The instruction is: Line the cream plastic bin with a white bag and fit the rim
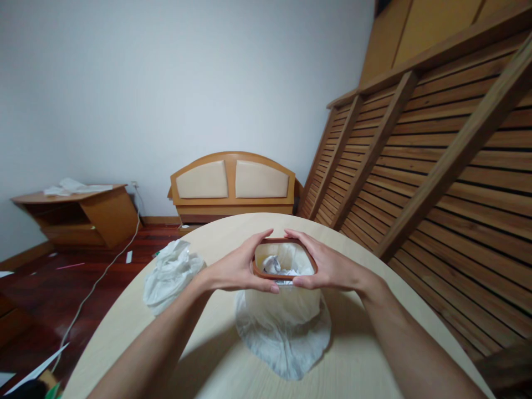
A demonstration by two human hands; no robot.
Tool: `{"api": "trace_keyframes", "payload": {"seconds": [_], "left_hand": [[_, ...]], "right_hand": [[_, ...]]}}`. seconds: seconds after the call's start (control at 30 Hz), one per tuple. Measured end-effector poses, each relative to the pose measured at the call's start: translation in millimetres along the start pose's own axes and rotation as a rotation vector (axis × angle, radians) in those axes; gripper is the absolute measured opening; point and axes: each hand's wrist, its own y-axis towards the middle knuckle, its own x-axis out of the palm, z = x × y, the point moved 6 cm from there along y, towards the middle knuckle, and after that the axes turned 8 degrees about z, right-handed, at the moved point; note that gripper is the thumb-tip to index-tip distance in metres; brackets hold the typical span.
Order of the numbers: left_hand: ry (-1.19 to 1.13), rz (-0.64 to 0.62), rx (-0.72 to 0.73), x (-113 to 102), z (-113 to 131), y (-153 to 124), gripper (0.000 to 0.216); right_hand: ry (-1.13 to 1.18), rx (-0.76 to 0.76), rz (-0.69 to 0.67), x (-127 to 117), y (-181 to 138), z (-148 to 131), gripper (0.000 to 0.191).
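- A rounded brown plastic rim ring (284, 240) sits atop a small pale bin (282, 302) on the round pale wooden table (374, 354).
- The left hand (239, 271) and right hand (330, 269) curl round the ring's sides, thumbs and forefingers closed against it.
- The ring looks light and stiff; the thin white plastic liner (286, 343) looks soft and slippery.
- Inside the bin lies crumpled white waste (272, 265).

Brown bin rim (266, 274), white liner bag (282, 332), pale beige table (208, 343).

No lettering, label or number can be read on the brown-rimmed bin (286, 241), its liner (286, 338) or the table (233, 244).
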Motion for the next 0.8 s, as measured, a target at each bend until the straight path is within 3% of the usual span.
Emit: {"api": "trace_keyframes", "payload": {"seconds": [0.33,0.67,0.8], "left_hand": [[-0.102,-0.014,0.055,4.2,-3.8,0.6,0.133],[-0.056,0.109,0.114,-8.3,1.6,3.4,0.105],[-0.024,0.102,0.113,-5.6,-2.6,3.3,0.101]], "right_hand": [[-0.021,-0.057,0.054,-8.2,-0.2,-5.8,0.109],[-0.102,-0.034,0.028,-11.2,-2.7,-7.6,0.113],[-0.146,-0.048,0.04,-14.2,-4.7,-0.9,0.114]]}}
